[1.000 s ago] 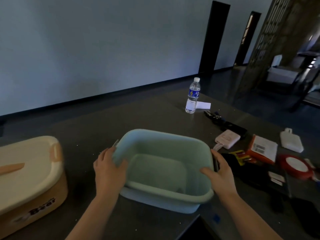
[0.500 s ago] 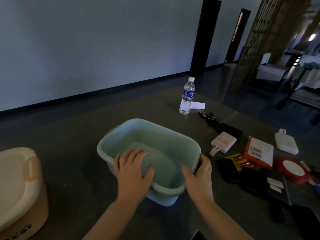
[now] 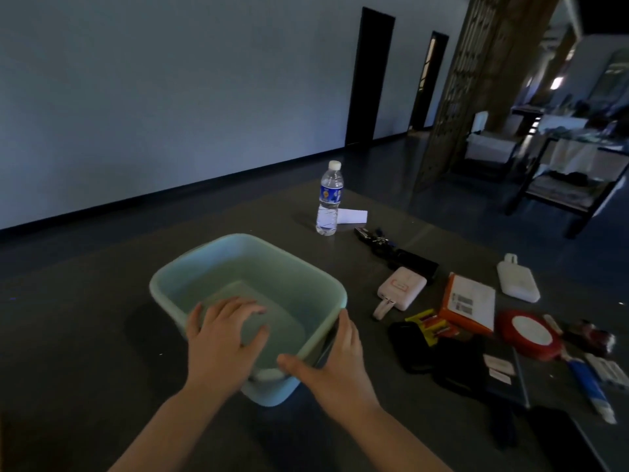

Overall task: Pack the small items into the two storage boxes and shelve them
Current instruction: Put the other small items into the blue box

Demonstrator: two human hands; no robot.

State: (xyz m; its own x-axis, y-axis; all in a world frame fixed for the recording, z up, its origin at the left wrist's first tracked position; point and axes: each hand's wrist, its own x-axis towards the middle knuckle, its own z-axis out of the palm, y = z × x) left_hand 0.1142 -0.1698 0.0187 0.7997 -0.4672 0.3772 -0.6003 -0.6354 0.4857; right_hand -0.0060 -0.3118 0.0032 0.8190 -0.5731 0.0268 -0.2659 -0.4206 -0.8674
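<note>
A pale green storage box (image 3: 252, 287) sits open on the dark table (image 3: 85, 335). The left hand (image 3: 223, 342) reaches over its near rim; the right hand (image 3: 335, 362) presses its five-o'clock corner. A water bottle (image 3: 329, 199) stands at one o'clock, small items (image 3: 469, 301) at three.
</note>
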